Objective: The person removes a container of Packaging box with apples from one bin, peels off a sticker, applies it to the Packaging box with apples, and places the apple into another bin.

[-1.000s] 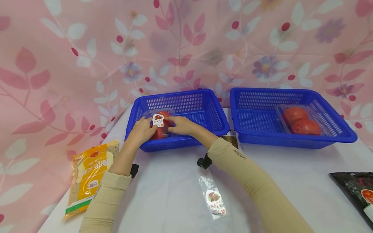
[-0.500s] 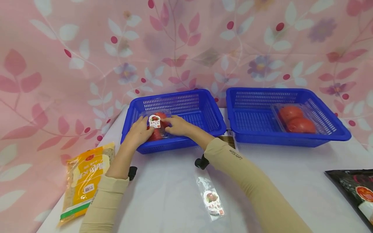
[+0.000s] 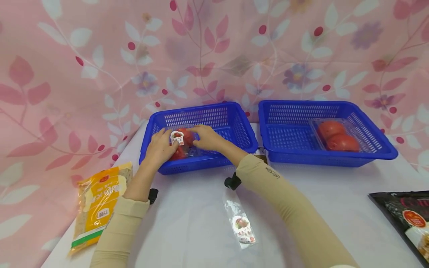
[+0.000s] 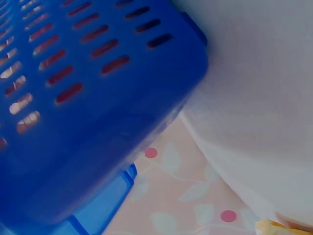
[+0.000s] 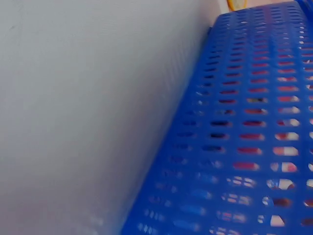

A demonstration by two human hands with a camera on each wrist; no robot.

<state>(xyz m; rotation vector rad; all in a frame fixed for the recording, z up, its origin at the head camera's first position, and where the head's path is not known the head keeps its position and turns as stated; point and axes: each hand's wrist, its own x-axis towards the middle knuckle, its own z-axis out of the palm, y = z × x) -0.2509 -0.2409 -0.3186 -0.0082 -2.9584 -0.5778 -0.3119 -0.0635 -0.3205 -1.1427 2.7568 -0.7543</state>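
Left hand [image 3: 161, 149] and right hand [image 3: 207, 138] touch the pack [image 3: 187, 142], fingers loosely extended — probably smoothing its label [image 3: 177, 137]; next calls for even pressure.

2 hands [image 3: 160, 149] [image 3: 207, 138], 2 baskets [image 3: 201, 164] [image 3: 318, 158], 2 clamshells [image 3: 193, 151] [image 3: 364, 144]

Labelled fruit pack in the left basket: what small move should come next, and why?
Perhaps the left hand should gently press the label with its thumb: that thumb is at the label's lower edge, and the right hand is at the other side of the pack, seemingly able to steady it.
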